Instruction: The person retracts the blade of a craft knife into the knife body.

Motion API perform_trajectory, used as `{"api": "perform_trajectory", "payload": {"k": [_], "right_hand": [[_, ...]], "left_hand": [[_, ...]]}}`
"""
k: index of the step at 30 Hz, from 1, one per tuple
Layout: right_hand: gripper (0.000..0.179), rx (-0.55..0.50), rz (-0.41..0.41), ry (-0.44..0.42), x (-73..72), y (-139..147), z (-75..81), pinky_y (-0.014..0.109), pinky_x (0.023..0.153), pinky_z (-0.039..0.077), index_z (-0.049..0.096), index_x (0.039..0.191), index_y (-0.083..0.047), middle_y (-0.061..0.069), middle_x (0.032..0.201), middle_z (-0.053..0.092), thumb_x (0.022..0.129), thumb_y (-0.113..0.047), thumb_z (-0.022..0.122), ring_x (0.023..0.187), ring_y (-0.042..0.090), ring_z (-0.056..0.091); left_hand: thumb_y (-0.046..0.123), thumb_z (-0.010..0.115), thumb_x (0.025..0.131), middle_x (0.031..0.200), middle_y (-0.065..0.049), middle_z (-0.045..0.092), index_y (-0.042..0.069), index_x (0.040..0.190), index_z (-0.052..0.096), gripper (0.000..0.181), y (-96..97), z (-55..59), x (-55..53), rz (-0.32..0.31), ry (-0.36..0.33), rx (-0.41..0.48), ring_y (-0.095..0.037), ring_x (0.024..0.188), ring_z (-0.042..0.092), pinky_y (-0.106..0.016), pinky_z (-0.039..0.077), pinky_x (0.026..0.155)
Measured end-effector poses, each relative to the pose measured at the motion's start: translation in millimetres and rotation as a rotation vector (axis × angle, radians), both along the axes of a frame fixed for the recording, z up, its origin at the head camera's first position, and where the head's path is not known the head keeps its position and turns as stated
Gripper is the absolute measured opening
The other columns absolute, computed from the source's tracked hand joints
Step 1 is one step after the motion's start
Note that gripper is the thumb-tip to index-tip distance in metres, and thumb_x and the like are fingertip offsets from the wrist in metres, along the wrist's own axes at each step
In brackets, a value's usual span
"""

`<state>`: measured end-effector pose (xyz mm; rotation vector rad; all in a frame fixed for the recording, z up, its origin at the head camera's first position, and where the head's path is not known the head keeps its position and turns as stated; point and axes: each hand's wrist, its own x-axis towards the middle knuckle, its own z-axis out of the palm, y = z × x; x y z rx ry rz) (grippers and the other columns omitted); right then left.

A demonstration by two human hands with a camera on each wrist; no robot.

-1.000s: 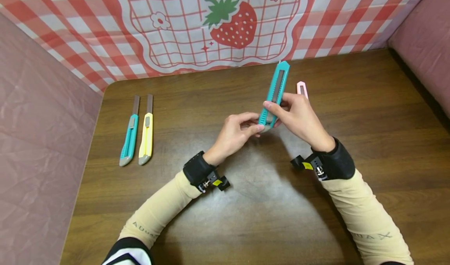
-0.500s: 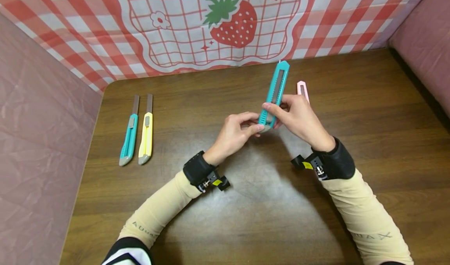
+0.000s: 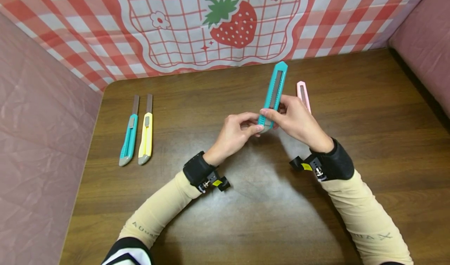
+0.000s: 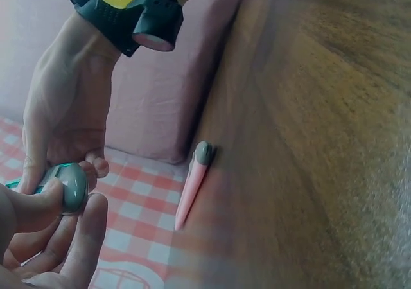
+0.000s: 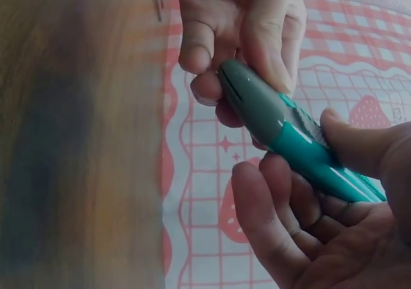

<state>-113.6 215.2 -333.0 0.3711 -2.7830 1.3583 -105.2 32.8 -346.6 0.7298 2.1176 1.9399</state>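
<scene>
Pinching a teal cutter (image 3: 274, 87) by its grey near end with the left hand (image 3: 233, 133) and just beyond with the right hand (image 3: 298, 118). Held above the table (image 3: 260, 214), left of a pink cutter (image 3: 304, 97).

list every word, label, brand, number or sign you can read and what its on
"A", rest blurred: left sleeve
"AX", earlier letters unclear: right sleeve
Yellow labels on wrist cameras: too small or blurred to read
Held teal utility knife: no readable text
</scene>
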Motion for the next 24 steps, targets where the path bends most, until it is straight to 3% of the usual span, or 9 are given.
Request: {"api": "perform_trajectory", "payload": {"k": [9, 24], "right_hand": [[0.023, 0.022, 0.01, 0.017, 0.2, -0.4, -0.8, 0.019, 0.048, 0.047, 0.061, 0.089, -0.004, 0.008, 0.072, 0.064, 0.087, -0.026, 0.065, 0.059, 0.017, 0.059], [0.023, -0.004, 0.02, 0.032, -1.6, 0.1, -4.6, 0.018, 0.048, 0.048, 0.061, 0.091, -0.002, 0.01, 0.075, 0.066, 0.089, -0.025, 0.064, 0.061, 0.019, 0.062]], "left_hand": [[-0.011, 0.061, 0.083, 0.086, -0.03, 0.063, -0.015, 0.104, 0.059, 0.022, -1.4, 0.6, -1.0, -0.014, -0.016, 0.022, -0.038, 0.071, 0.063, -0.052, 0.057, 0.068], [-0.01, 0.061, 0.084, 0.088, -0.029, 0.064, -0.014, 0.105, 0.059, 0.022, -1.2, 0.3, -2.0, -0.025, -0.015, 0.006, -0.037, 0.072, 0.063, -0.051, 0.058, 0.068]]}}
